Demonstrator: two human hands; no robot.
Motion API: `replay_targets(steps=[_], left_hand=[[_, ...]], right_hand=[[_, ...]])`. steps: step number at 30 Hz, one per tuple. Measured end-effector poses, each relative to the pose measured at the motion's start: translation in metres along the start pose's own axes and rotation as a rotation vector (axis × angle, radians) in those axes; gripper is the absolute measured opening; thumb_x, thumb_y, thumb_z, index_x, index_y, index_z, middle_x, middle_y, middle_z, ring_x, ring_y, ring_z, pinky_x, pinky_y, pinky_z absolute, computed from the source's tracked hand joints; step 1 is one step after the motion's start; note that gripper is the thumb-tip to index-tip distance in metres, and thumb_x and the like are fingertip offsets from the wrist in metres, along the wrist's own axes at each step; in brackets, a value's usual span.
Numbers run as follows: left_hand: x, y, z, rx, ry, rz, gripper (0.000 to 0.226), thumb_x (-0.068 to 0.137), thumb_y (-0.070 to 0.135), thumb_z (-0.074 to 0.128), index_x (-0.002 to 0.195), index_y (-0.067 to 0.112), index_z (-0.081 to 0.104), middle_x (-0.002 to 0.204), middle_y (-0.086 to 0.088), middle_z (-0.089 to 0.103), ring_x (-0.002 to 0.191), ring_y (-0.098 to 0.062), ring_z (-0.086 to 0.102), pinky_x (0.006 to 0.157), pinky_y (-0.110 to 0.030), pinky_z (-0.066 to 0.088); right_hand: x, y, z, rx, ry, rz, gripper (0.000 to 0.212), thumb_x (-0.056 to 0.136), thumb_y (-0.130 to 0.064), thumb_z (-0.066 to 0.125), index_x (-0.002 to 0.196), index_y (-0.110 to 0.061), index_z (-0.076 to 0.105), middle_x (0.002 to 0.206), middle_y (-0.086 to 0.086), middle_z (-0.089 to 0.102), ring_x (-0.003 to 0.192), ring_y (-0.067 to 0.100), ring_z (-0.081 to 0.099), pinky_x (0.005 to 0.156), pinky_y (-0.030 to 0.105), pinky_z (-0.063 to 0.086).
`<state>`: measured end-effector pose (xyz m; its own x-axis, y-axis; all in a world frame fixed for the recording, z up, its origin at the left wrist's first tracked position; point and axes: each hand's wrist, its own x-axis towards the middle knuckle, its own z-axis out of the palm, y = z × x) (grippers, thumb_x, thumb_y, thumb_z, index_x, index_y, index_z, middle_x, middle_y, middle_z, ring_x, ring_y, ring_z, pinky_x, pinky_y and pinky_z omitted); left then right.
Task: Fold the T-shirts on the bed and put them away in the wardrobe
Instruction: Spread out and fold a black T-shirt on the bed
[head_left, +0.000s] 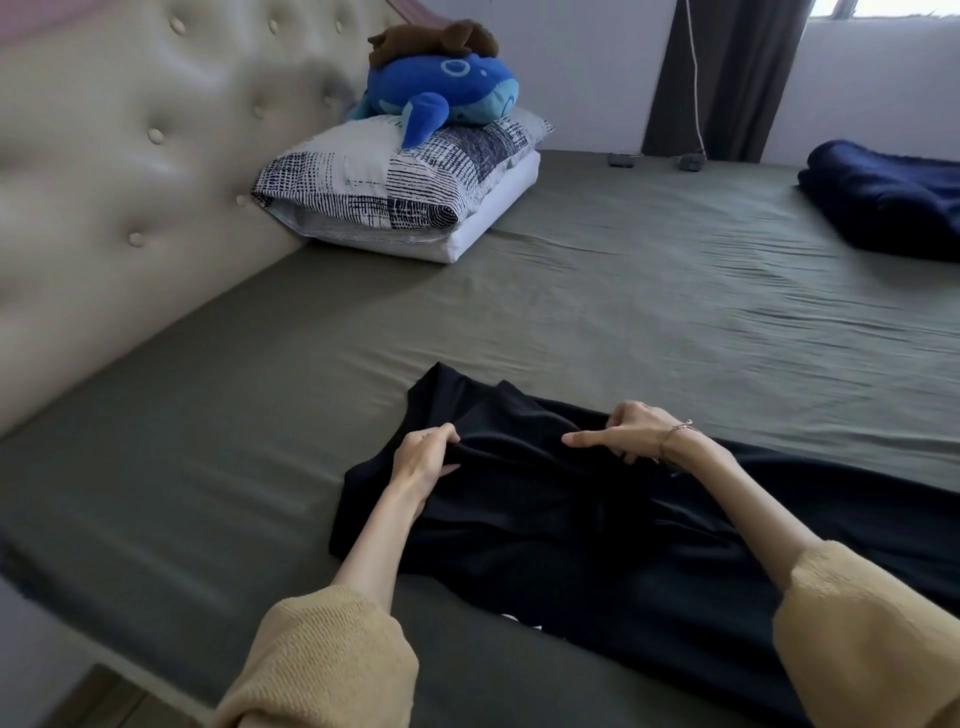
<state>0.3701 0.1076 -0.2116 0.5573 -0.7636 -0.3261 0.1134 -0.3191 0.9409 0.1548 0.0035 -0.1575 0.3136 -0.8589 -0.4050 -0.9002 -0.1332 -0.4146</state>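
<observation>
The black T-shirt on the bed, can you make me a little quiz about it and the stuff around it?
1. True or false: both hands grip the black fabric T-shirt.
2. What lies on the patterned blue-and-white pillow? A) blue plush whale B) folded dark blue blanket C) a book
3. Fill in: the T-shirt lies on the olive-green ____.

Key: 1. True: the left hand and right hand both pinch it. 2. A. 3. bed sheet.
</observation>
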Motion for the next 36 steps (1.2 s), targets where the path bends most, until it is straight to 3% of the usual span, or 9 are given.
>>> replay_targets(steps=[5,11,14,17,20,24,31,33,36], left_hand=[[-0.009,0.003,0.001,0.055,0.005,0.024,0.025,0.086,0.019,0.05,0.063,0.008,0.05,0.08,-0.002,0.057,0.08,-0.015,0.055,0.065,-0.025,0.048],[-0.005,-0.008,-0.005,0.303,0.013,0.187,0.033,0.082,0.029,0.071,0.088,-0.004,0.069,0.121,0.001,0.045,0.112,-0.021,0.055,0.097,-0.039,0.048],[-0.006,-0.005,-0.008,0.369,0.029,0.246,0.038,0.089,0.021,0.063,0.074,-0.013,0.063,0.12,-0.001,0.041,0.116,-0.02,0.052,0.1,-0.042,0.045],[-0.008,0.001,-0.013,0.543,0.038,0.304,0.036,0.093,0.02,0.057,0.065,-0.003,0.057,0.121,-0.002,0.039,0.123,-0.019,0.041,0.101,-0.025,0.032],[-0.008,0.001,-0.015,0.735,0.04,0.358,0.029,0.095,0.024,0.052,0.093,-0.001,0.065,0.134,-0.007,0.039,0.129,-0.02,0.03,0.098,-0.025,0.029],[-0.016,0.0,-0.007,1.006,0.125,0.414,0.03,0.096,0.029,0.048,0.11,0.006,0.059,0.135,-0.006,0.037,0.127,-0.021,0.03,0.098,-0.036,0.035],[-0.024,-0.003,0.012,1.288,0.391,0.59,0.028,0.094,0.023,0.052,0.12,0.017,0.044,0.138,-0.005,0.032,0.128,-0.021,0.031,0.107,-0.04,0.031],[-0.027,-0.002,0.017,1.28,0.34,0.701,0.03,0.096,0.023,0.048,0.125,0.018,0.043,0.139,-0.003,0.034,0.131,-0.019,0.03,0.111,-0.043,0.024],[-0.035,0.005,0.036,1.191,-0.002,0.791,0.039,0.1,0.03,0.037,0.138,0.023,0.037,0.148,0.004,0.032,0.14,-0.01,0.02,0.117,-0.041,0.009]], right_hand=[[-0.014,0.011,0.002,0.046,-0.105,0.046,0.046,0.072,-0.058,0.069,0.072,-0.012,0.062,0.06,-0.001,0.053,0.053,0.011,0.046,0.046,0.018,0.034],[-0.014,0.019,0.005,0.291,-0.136,0.157,0.048,0.07,-0.052,0.075,0.091,-0.01,0.062,0.068,0.002,0.049,0.059,0.014,0.043,0.05,0.021,0.034],[-0.011,0.022,0.006,0.547,-0.178,0.11,0.026,0.078,-0.024,0.075,0.092,-0.018,0.054,0.077,0.0,0.054,0.067,0.013,0.053,0.056,0.022,0.042],[-0.01,0.023,0.008,0.969,-0.157,0.074,0.036,0.079,0.008,0.065,0.105,-0.012,0.049,0.085,0.009,0.058,0.071,0.02,0.059,0.062,0.031,0.054],[-0.011,0.023,0.012,1.074,-0.119,0.045,0.032,0.08,0.015,0.057,0.083,-0.014,0.047,0.069,0.005,0.056,0.055,0.015,0.057,0.042,0.019,0.048],[-0.008,0.026,0.021,0.803,0.001,0.059,0.031,0.078,-0.015,0.074,0.071,-0.02,0.045,0.065,-0.002,0.048,0.05,0.011,0.042,0.043,0.019,0.036],[-0.012,0.027,0.03,0.459,0.269,-0.073,0.019,0.079,-0.004,0.067,0.075,-0.022,0.064,0.081,0.0,0.055,0.068,0.011,0.049,0.054,0.018,0.037],[-0.015,0.028,0.034,0.26,0.335,-0.13,0.013,0.082,-0.014,0.067,0.092,-0.023,0.07,0.098,0.002,0.057,0.094,0.016,0.054,0.074,0.022,0.04],[-0.024,0.026,0.041,0.002,0.47,-0.252,0.024,0.088,-0.028,0.06,0.111,-0.026,0.062,0.133,-0.002,0.043,0.127,0.016,0.036,0.099,0.036,0.032]])
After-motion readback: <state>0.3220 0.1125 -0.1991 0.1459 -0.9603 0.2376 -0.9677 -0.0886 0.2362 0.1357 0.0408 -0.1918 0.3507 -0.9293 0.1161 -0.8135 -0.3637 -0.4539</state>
